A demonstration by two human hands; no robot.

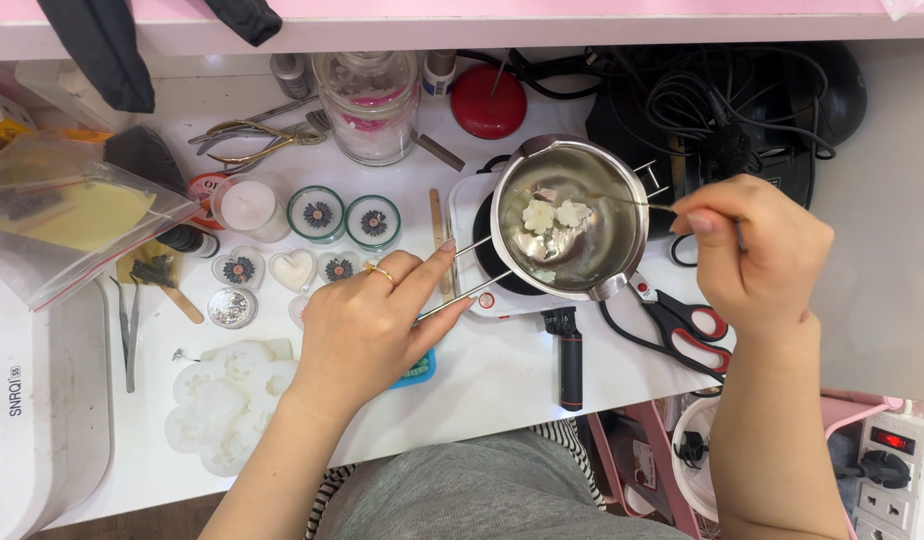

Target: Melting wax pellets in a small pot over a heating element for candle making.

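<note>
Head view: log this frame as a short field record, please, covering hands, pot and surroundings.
Left hand: grips the wire handle of the metal pot
Right hand: holds a thin stick reaching into the pot
Pot: on a small white hotplate, with pale flower-shaped pieces inside
Nearby: red-handled scissors, glass jar, white mould

The left hand [367,325] grips the wire handle [462,275] of a steel melting pot [567,220] standing on a small white hotplate [472,205]. The right hand [752,250] pinches a thin stick [632,202] reaching into the pot, where pale flower-shaped pieces [554,214] lie. Red-handled scissors [682,325] lie just right of the hotplate; a glass jar [370,105] stands farther back.
</note>
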